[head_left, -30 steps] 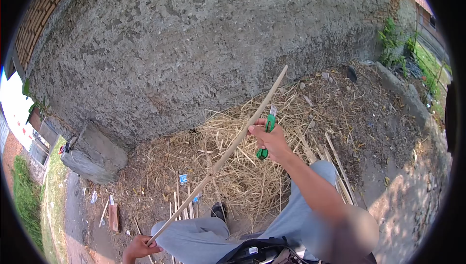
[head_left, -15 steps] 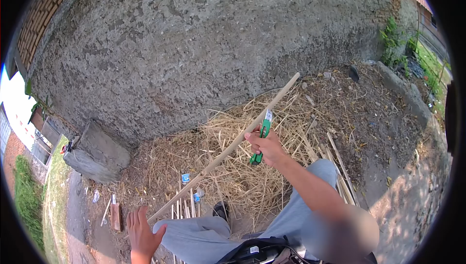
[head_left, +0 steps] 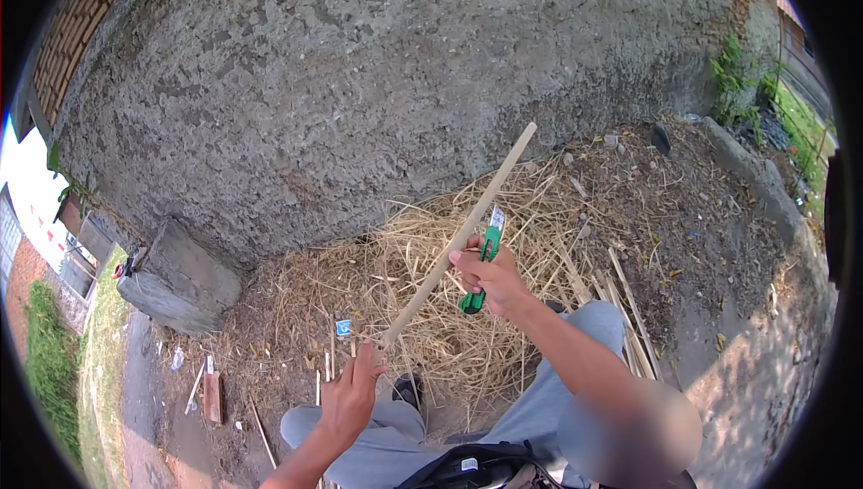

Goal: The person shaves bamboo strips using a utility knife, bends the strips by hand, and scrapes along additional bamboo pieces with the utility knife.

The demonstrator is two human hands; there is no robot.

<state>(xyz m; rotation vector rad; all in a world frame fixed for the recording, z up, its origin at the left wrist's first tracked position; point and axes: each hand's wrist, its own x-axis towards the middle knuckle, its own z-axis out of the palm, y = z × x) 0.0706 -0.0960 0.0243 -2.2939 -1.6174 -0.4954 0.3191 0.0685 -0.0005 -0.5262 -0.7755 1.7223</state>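
Outdoors, left fingers [head_left: 363,364] around wooden strip [head_left: 496,185], right fingers [head_left: 475,268] gripping it and green cutter [head_left: 491,239], blue packet [head_left: 343,328] illegible

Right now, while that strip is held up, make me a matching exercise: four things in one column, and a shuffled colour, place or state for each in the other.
Column one
1. box cutter
2. long strip
3. small packet
4. squat block

Column two
A. blue and white, lying on the ground
B. grey, at the foot of the wall, left side of the picture
C. green, in the right hand's grip
D. pale, held up at a slant

Right pairs: 1-C, 2-D, 3-A, 4-B
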